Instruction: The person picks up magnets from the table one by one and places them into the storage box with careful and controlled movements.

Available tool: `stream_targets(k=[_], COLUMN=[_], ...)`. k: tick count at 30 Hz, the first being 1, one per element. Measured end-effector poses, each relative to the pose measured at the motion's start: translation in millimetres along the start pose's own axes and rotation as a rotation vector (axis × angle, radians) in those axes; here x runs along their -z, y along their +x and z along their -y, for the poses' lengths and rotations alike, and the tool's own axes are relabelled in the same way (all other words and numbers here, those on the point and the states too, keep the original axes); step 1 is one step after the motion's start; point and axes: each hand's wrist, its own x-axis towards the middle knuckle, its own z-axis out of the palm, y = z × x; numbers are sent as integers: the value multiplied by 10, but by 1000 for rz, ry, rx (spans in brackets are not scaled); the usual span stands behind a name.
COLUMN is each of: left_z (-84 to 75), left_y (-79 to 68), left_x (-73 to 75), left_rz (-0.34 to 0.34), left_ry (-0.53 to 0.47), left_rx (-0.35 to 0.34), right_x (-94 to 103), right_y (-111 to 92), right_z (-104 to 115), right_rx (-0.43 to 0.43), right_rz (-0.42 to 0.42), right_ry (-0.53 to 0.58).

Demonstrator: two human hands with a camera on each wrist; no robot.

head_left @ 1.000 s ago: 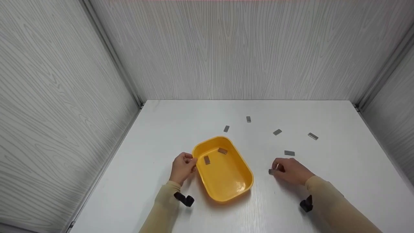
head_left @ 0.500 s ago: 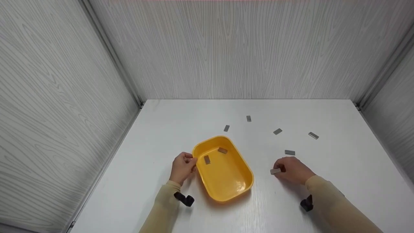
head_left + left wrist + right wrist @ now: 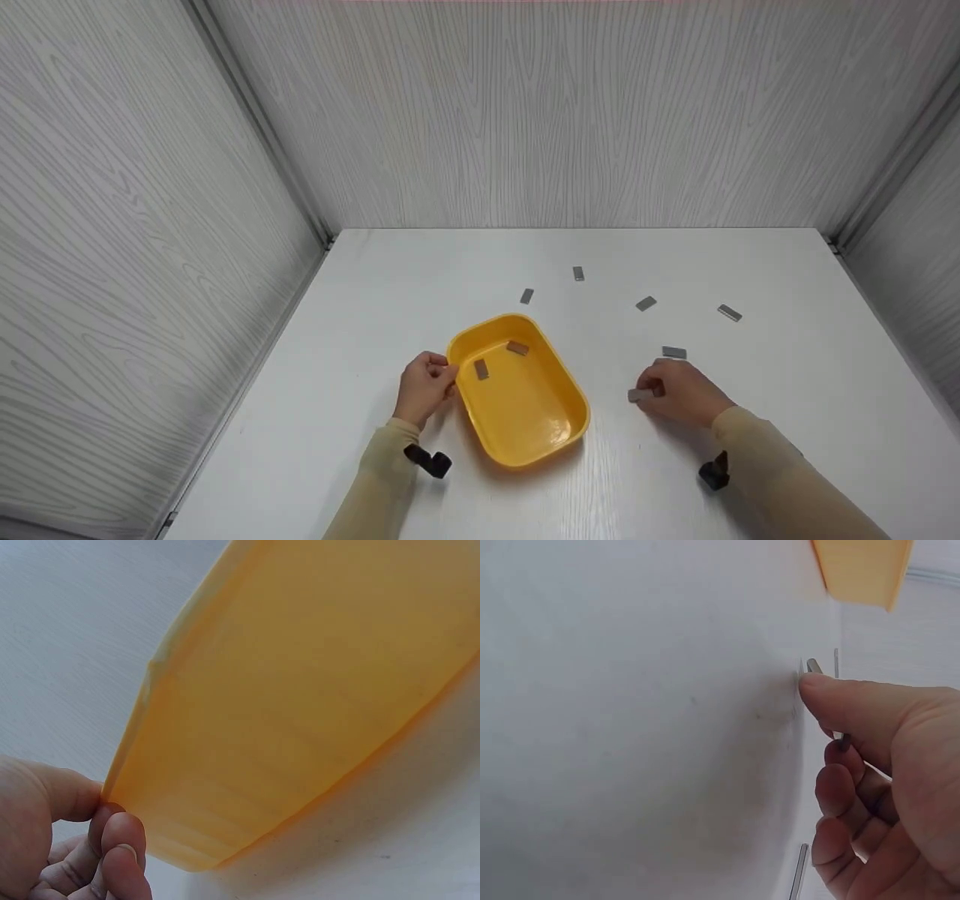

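A yellow rectangular plastic tray stands at an angle on the white table. My left hand pinches its left rim between thumb and fingers; the left wrist view shows that grip on the tray wall up close. Two small grey rectangular metal pieces lie inside, one flat metal piece near the left wall and another toward the far end. Right of the tray, my right hand pinches a similar metal piece by one end, low over the table. In the right wrist view my thumb hides most of that piece.
Several more metal pieces lie scattered: one just beyond my right hand, others farther back, and a pair behind the tray. Wood-grain panels enclose the table at the back and sides.
The metal piece in my right hand has turned so its lighter flat face shows, and that hand has shifted slightly right. My left hand and the tray have stayed in place.
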Motion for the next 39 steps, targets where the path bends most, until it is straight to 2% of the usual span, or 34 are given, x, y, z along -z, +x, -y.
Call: stream_targets(k=[7, 14, 20, 27, 39], left_z=[7, -4, -19, -35, -27], left_y=[0, -15, -25, -17, -3], left_x=[-3, 10, 12, -6, 2], left_rz=[-1, 0, 11, -2, -3], left_ry=[-5, 1, -5, 9, 21], left_rx=[9, 4, -5, 21, 33], right_x=[56, 149, 240, 335, 458], right_y=[1, 4, -7, 1, 100], right_z=[11, 58, 107, 229, 625], right_rx=[2, -15, 56, 78, 239], right_rz=[-60, -71, -109, -134, -166], right_ry=[-5, 3, 6, 17, 15])
